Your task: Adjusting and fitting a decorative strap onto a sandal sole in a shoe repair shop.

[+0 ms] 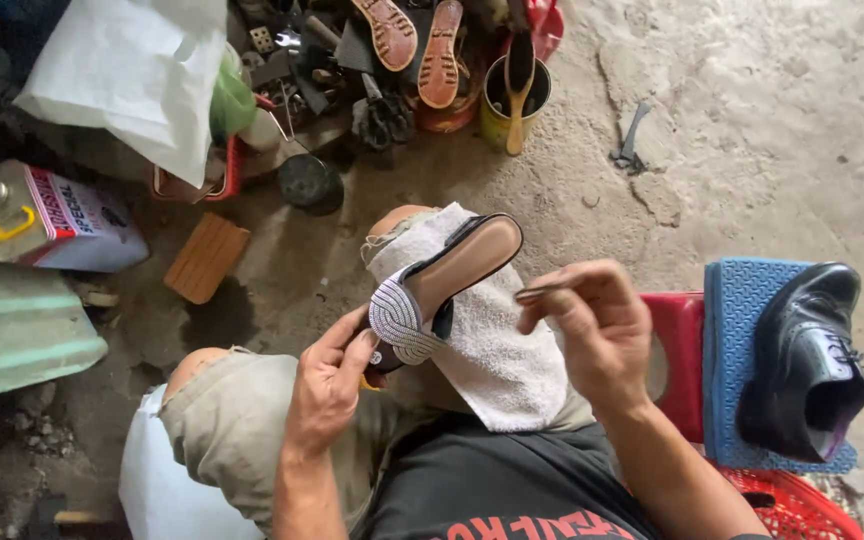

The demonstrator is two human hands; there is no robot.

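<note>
A sandal (452,275) with a tan insole, dark edge and white braided strap rests on a white towel (497,350) draped over my right knee. My left hand (330,385) grips the sandal at its strap end. Just right of the sandal, my right hand (592,335) hovers with its fingers pinched on a thin dark tool (535,293), whose tip points toward the insole.
A black leather shoe (807,360) sits on a blue mat (742,300) over a red stool (680,340) at my right. Ahead on the sandy floor: a yellow can with a brush (515,90), two shoe soles (417,40), a metal tin (52,215), a wooden block (207,257), a white bag (132,70).
</note>
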